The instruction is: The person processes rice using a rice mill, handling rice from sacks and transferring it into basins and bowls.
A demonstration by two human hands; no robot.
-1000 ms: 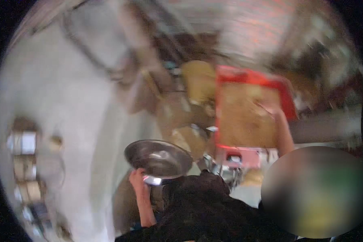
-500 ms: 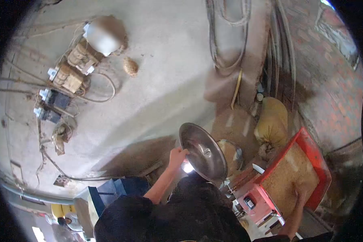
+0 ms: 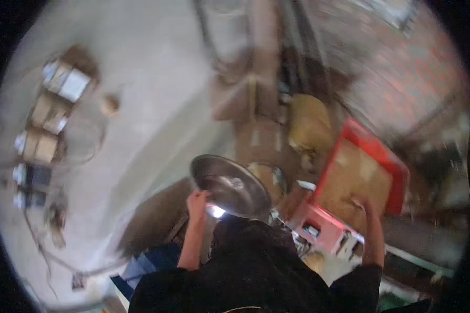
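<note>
My left hand (image 3: 197, 202) is closed on the near-left rim of a wide, shallow metal bowl (image 3: 222, 194). The bowl is tilted in front of my body, and its inside looks bare apart from bright reflections. To the right, a red hopper (image 3: 400, 182) holds a bed of tan, grain-like material (image 3: 352, 175). My right hand (image 3: 361, 202) reaches over the hopper's near side and is at the surface of that material. Motion blur smears its fingers, so their position and anything in them cannot be made out.
A full yellowish sack (image 3: 309, 125) stands beyond the hopper. Behind the bowl is a round container (image 3: 269, 180) with tan contents. Electrical boxes (image 3: 40, 146) with cables are mounted at left. A blue object (image 3: 151, 263) lies by my left elbow.
The whole view has swung, so everything sits further left and is more blurred. The left hand keeps hold of the bowl, which looks tipped flatter. The right hand remains in the hopper.
</note>
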